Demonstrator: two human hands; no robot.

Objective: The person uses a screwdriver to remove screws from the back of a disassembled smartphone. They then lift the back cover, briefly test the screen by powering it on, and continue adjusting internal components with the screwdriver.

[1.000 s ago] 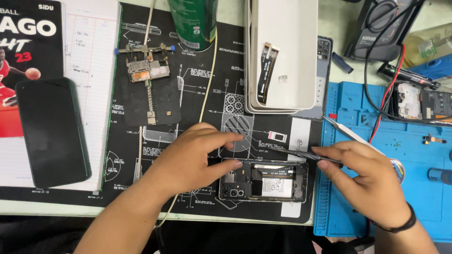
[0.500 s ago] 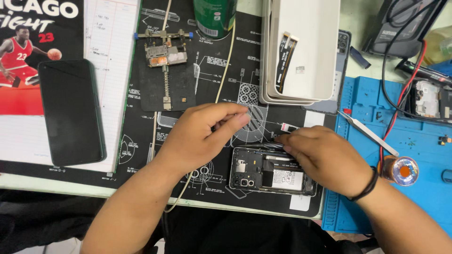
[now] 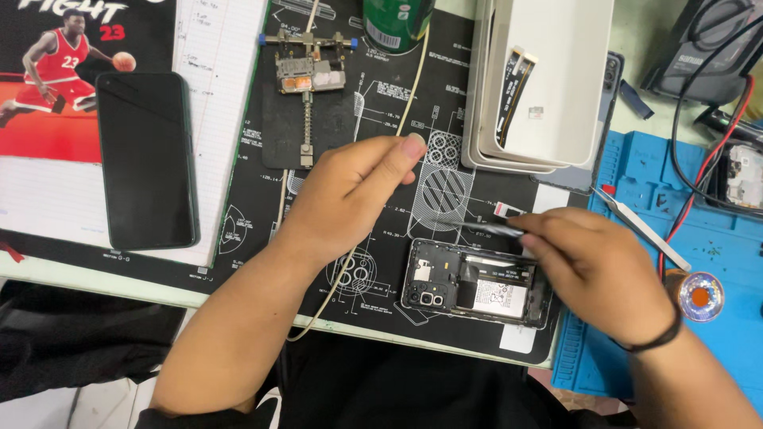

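An opened phone [image 3: 477,284], back cover off with battery and camera modules exposed, lies on a black printed work mat [image 3: 373,103]. My right hand [image 3: 596,266] is closed around thin metal tweezers [image 3: 493,229] whose tip points left just above the phone's top edge. My left hand [image 3: 350,195] hovers left of the phone with the thumb stretched toward the mat's round grille print; it holds nothing that I can see. A small part [image 3: 507,210] lies on the mat near the tweezers' tip.
A white tray [image 3: 556,119] with a flex cable [image 3: 513,87] stands behind. A circuit-board clamp [image 3: 308,75] and green can [image 3: 396,24] sit at the back, a dark phone [image 3: 147,159] on paper left, a blue mat [image 3: 675,222] with tools and cables right.
My left hand has lifted off the phone and moved left and back, fingers spreading. My right hand stays over the phone's right end with the tweezers pointing left.
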